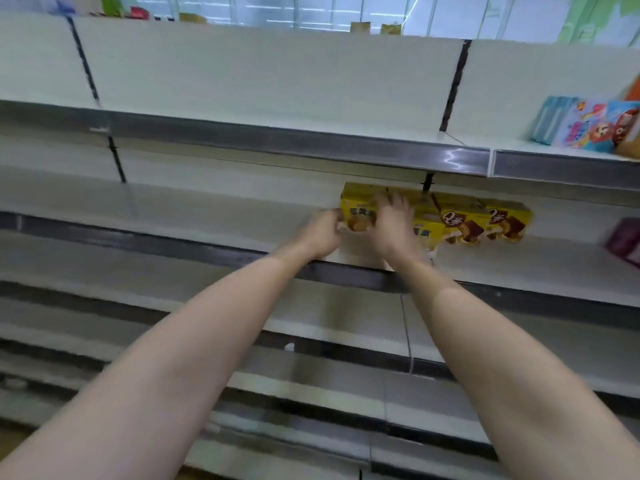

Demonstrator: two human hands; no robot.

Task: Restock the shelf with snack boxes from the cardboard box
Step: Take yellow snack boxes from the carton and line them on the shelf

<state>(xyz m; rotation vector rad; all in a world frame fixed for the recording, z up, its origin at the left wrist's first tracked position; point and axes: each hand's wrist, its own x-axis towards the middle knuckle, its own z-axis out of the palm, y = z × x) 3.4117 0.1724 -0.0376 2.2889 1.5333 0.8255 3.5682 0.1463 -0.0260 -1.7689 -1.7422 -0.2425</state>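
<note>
A row of yellow snack boxes stands on the second shelf (207, 220) from the top, near the middle. The leftmost yellow box (356, 209) sits between my two hands. My left hand (323, 233) is at its left edge with fingers curled against the box. My right hand (393, 226) lies over its front and right side with fingers spread. To the right stand two more yellow boxes with chocolate pie pictures (460, 220) (507, 221). The frame is blurred. The cardboard box is out of view.
Colourful packages (588, 124) stand on the upper shelf at the right. A purple package (625, 242) sits at the right edge of the second shelf. Bare white shelves run to the left and below. Metal uprights (453, 84) divide the back panels.
</note>
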